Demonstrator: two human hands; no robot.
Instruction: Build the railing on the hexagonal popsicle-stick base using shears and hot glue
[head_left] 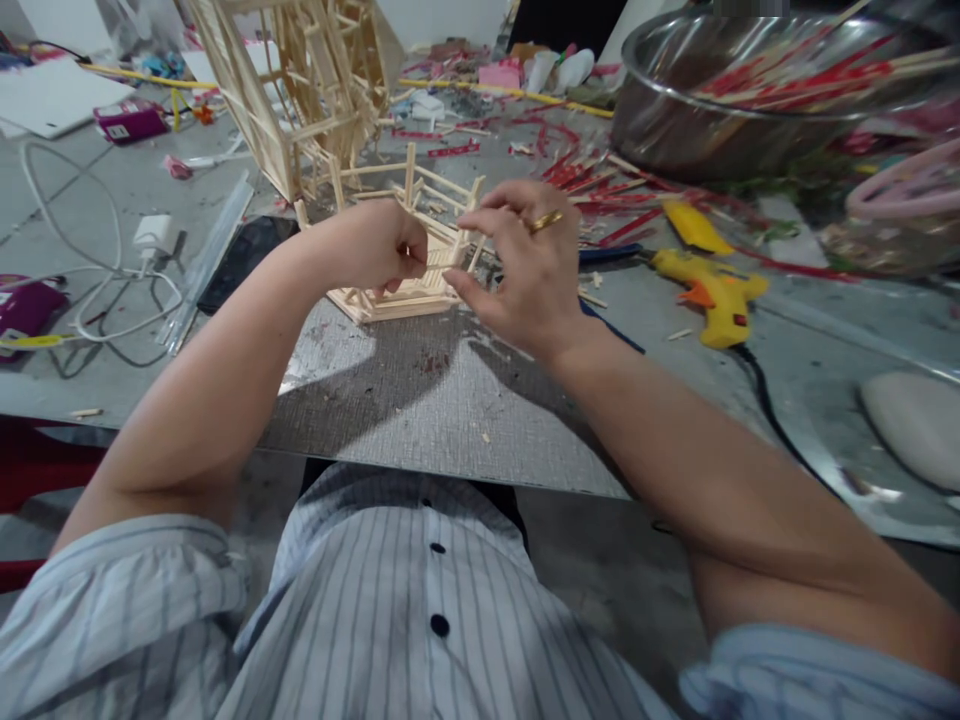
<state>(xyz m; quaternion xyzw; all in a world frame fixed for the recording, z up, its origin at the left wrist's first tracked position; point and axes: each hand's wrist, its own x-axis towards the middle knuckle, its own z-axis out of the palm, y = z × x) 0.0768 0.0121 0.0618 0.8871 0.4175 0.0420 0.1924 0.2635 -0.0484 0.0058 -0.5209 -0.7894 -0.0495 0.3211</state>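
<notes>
A small frame of pale wooden sticks lies on the grey table, with short upright posts round its many-sided base. My left hand is over its near left part, fingers closed in a pinch on a thin wooden stick that runs level toward the right. At the frame's right corner is my right hand, with a gold ring on one finger. Its thumb and forefinger curve around a short upright wooden stick, the forefinger near its top and the thumb lower down. My left fingertips are partly hidden.
Behind stands a tall wooden stick structure. To the right lies a yellow glue gun with a black cord, below a metal bowl of red-and-pale sticks. A dark phone and a white charger with cable lie left.
</notes>
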